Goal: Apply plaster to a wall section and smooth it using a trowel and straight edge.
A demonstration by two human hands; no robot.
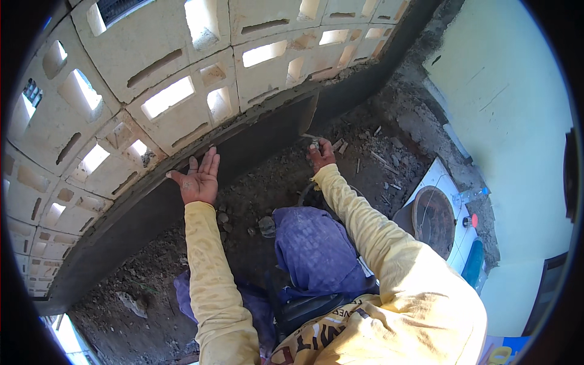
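Observation:
My right hand (321,154) is closed round the grip of a plastering trowel. The trowel's dark flat blade (286,120) lies along the smooth grey mortar band (140,210) at the foot of the block wall. A thin bright piece of metal runs from the blade to my fingers; the grip itself is mostly hidden. My left hand (201,180) is open, palm up with fingers stretched, close to the top edge of the band. Whether its fingertips touch the wall I cannot tell. Above the band stands the pale ventilation-block wall (176,121).
Rough soil (152,267) with stones and sticks lies along the wall. At right, a round mortar-stained tub (433,216) rests on white tiles (465,243), near a clear bottle (471,196) and a teal bottle (473,263). A pale green wall (511,121) rises beyond.

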